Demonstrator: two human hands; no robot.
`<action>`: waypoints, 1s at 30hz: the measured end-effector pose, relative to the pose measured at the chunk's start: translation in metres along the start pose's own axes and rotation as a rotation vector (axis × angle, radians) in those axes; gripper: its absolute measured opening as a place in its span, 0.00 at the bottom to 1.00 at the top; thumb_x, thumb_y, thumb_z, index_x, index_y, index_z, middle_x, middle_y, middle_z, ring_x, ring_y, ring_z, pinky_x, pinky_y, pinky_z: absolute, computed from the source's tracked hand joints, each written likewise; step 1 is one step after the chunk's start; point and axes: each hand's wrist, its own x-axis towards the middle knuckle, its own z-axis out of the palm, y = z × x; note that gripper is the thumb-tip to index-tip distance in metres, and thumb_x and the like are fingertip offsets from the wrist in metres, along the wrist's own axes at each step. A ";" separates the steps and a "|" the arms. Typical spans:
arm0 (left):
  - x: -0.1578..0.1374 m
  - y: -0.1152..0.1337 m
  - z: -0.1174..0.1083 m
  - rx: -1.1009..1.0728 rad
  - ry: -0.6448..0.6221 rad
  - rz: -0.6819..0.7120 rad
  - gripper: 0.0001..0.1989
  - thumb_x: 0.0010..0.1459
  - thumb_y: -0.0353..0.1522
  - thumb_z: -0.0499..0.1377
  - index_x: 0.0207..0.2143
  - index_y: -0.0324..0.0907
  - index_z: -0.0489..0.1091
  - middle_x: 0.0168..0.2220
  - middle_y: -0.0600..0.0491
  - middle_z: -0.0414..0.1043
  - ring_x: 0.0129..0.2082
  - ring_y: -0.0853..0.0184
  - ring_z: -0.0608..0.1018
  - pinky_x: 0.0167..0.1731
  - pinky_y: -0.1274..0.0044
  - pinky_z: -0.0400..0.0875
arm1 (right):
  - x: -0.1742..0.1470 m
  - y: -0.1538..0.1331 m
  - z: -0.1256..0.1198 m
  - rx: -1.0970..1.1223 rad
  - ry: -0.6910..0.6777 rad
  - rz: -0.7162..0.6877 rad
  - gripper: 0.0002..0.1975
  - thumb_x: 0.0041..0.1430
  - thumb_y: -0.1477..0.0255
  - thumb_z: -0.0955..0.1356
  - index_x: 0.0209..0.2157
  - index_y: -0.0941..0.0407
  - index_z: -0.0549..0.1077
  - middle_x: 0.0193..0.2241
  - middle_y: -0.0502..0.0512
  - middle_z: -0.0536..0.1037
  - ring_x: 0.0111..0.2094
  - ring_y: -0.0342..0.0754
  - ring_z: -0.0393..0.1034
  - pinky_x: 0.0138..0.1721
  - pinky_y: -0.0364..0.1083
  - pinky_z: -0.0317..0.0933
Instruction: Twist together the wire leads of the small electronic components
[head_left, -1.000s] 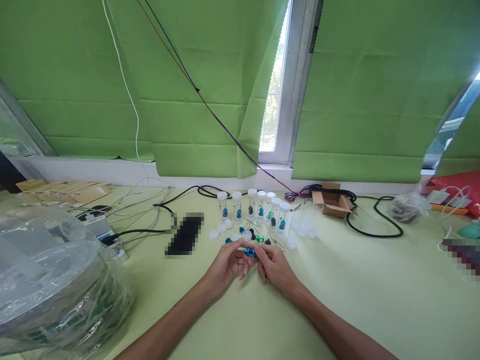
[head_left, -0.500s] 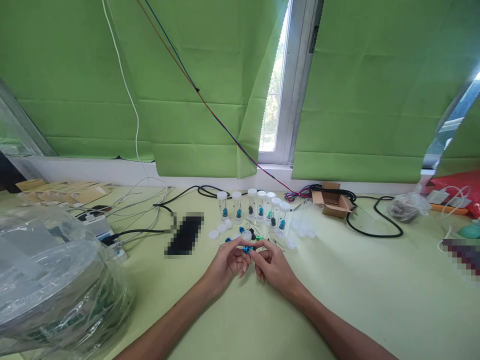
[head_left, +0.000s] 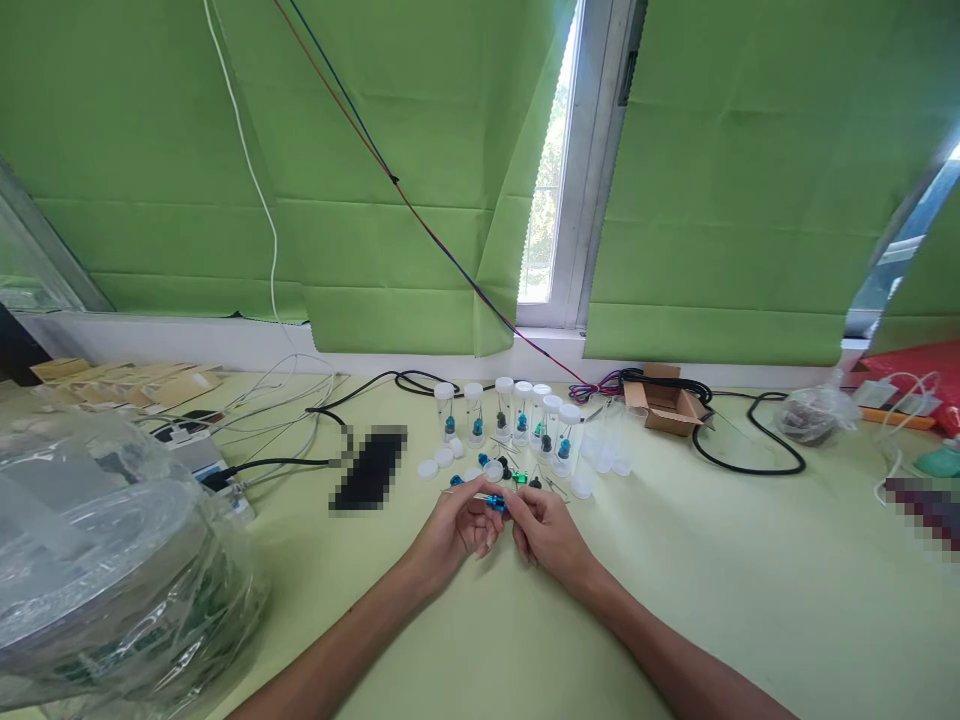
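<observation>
Low over the table, my left hand pinches a small shiny blue metal part between thumb and fingers. My right hand is closed at the part's right end, thumb and forefinger pressed together; its fingertips hide that end. Just beyond my fingers lie a green metal part, a black part and other blue pieces. Thin metal pins are scattered there. Behind them several clear tubes with white caps stand upright, holding blue, black or green parts with thin rods.
Loose white caps lie left of the parts. More clear tubes and an open cardboard box are at the back right. A plastic-wrapped reel fills the near left. Black cable loops on the right.
My right fingers have shifted slightly on the blue part's right end, and more of the green and black parts behind shows. My left hand is nearly unmoved.
</observation>
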 end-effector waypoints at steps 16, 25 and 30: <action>-0.001 0.002 0.000 -0.012 0.020 0.020 0.17 0.59 0.40 0.56 0.37 0.34 0.75 0.20 0.50 0.71 0.15 0.72 0.69 0.14 0.81 0.62 | -0.002 0.001 0.001 0.052 -0.002 0.018 0.18 0.58 0.55 0.65 0.36 0.56 0.65 0.12 0.42 0.66 0.12 0.38 0.55 0.14 0.37 0.52; 0.000 0.001 0.001 0.004 0.021 0.007 0.16 0.59 0.40 0.56 0.36 0.35 0.74 0.20 0.50 0.72 0.15 0.71 0.69 0.13 0.81 0.61 | -0.001 -0.002 0.000 0.033 -0.007 0.014 0.19 0.61 0.54 0.63 0.29 0.56 0.66 0.11 0.42 0.64 0.11 0.38 0.53 0.15 0.38 0.50; -0.001 0.001 0.000 0.009 0.016 -0.003 0.16 0.59 0.40 0.56 0.35 0.35 0.73 0.20 0.49 0.72 0.15 0.71 0.70 0.13 0.82 0.61 | -0.001 -0.002 -0.001 0.004 -0.001 0.000 0.21 0.62 0.53 0.63 0.25 0.55 0.65 0.10 0.44 0.64 0.11 0.38 0.53 0.15 0.39 0.49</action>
